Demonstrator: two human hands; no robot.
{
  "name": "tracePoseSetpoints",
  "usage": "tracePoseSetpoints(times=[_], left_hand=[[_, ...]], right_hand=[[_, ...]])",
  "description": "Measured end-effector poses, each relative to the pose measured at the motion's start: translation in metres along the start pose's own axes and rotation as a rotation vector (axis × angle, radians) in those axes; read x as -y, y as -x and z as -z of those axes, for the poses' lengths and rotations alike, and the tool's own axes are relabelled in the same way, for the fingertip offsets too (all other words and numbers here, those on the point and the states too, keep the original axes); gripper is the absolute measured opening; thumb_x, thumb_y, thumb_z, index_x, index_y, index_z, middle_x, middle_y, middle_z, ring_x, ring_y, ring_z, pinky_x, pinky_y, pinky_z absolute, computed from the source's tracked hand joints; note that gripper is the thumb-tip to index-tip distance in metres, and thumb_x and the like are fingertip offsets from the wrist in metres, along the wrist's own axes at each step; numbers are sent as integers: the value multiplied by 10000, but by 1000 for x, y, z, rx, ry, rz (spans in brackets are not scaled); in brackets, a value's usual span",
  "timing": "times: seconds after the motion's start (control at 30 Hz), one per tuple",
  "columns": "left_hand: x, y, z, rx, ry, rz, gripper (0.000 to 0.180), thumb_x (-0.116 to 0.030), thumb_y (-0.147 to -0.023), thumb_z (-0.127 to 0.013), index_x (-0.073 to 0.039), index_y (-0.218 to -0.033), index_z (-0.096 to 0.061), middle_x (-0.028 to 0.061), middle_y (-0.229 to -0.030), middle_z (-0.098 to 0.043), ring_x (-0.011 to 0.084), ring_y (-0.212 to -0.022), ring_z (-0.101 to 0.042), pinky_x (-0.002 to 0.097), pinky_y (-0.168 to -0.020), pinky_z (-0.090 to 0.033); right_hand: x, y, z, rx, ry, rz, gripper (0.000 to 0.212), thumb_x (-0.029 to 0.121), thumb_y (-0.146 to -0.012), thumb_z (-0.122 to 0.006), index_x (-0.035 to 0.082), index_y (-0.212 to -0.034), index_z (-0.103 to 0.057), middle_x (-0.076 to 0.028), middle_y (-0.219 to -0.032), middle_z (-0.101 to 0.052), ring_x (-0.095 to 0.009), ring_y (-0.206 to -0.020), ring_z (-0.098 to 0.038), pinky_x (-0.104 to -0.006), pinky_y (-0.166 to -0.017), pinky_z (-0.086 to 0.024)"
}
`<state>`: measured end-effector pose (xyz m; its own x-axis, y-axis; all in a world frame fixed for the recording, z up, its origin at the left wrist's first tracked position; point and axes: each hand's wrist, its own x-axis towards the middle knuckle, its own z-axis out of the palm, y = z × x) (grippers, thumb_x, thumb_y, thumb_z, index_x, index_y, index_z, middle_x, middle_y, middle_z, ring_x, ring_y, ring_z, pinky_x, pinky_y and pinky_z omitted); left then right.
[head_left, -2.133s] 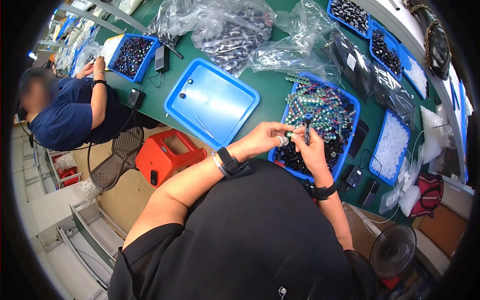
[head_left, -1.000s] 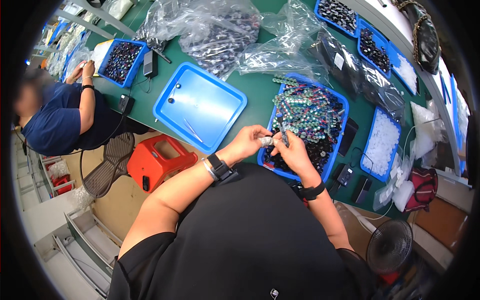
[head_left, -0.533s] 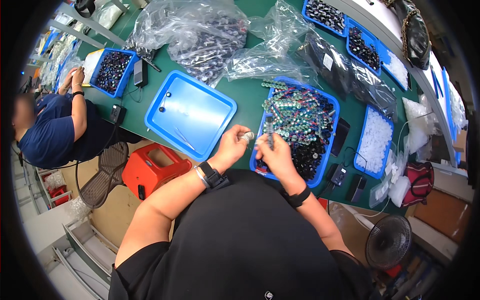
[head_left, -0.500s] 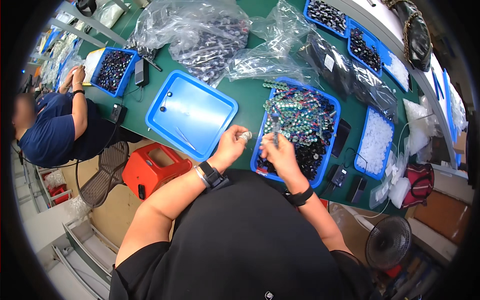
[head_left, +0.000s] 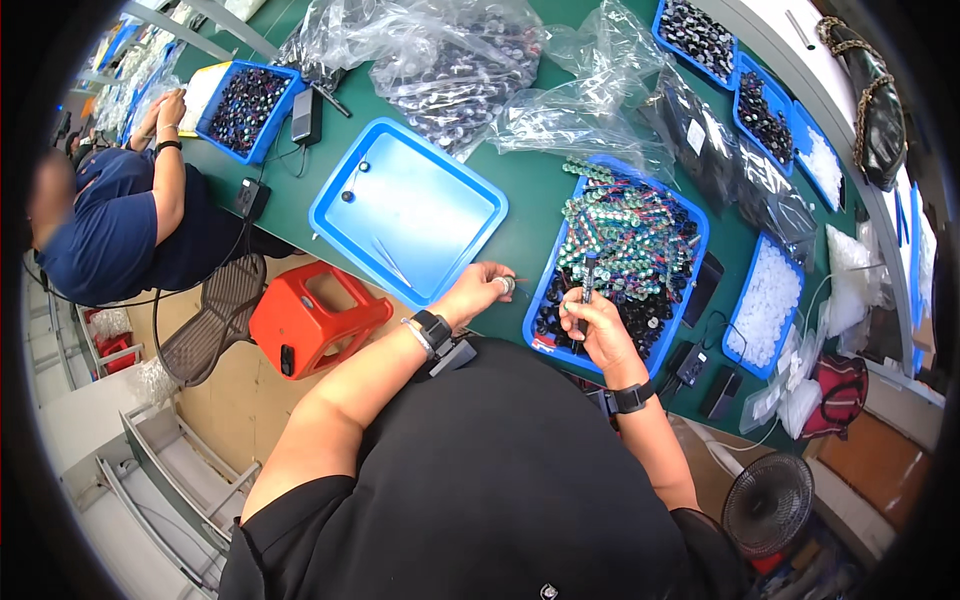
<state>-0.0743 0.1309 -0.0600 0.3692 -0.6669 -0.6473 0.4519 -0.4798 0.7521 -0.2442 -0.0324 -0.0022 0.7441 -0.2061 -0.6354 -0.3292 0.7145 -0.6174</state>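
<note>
Two hands at a bin of small parts

The left hand (head_left: 484, 291), beside the full bin (head_left: 622, 262), had its fingers pinched on a small silvery part (head_left: 507, 286); the right hand (head_left: 597, 325), over the bin's near end, gripped a thin dark tool (head_left: 587, 281). Left of the bin, the tray (head_left: 408, 211) held only two dark bits and one tweezers, so most work seemingly remained.

Tiny part (head_left: 507, 285) in left grip indistinct
</note>
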Motion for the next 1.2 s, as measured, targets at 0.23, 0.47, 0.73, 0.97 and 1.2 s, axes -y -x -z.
tracePoseSetpoints(times=[0.23,0.47,0.73,0.97,1.2], left_hand=[[-16,6,5,-268,-8,-112,200,-51,-880,-544,43,-1056,-561,66,-907,-609,128,-803,-584,268,-745,-504],[-14,9,39,-364,237,-251,281,-33,-880,-581,45,-1148,-548,94,-982,-628,148,-887,-594,275,-820,-488],[-8,-10,78,-911,-496,-582,296,-71,-812,-642,-53,-1106,-612,167,-1074,-627,297,-1053,-562,384,-927,-427],[-15,-4,-18,-44,-952,-859,246,-46,-677,-661,-40,-922,-681,136,-897,-631,323,-831,-575,428,-753,-464],[21,-29,-64,-142,-1290,-866,113,-132,-711,-578,-61,-769,-644,110,-844,-547,273,-879,-508,371,-754,-416]], right_hand=[[-2,3,-2,46,96,29,156,74,-887,-609,-3,-1015,-562,-110,-930,-646,-110,-741,-600,-186,-527,-399],[-4,7,8,18,-44,64,198,47,-848,-647,17,-1032,-581,-122,-958,-641,-128,-773,-597,-207,-600,-430],[-6,18,29,-92,12,76,205,78,-864,-640,17,-1050,-577,-110,-925,-650,-119,-747,-600,-204,-569,-417],[-13,28,39,-170,89,140,227,88,-854,-648,-8,-1051,-589,-62,-843,-620,-102,-721,-582,-195,-516,-366],[-22,36,37,-202,58,143,217,53,-850,-638,-15,-1051,-594,-54,-831,-611,-104,-675,-572,-196,-505,-373]])
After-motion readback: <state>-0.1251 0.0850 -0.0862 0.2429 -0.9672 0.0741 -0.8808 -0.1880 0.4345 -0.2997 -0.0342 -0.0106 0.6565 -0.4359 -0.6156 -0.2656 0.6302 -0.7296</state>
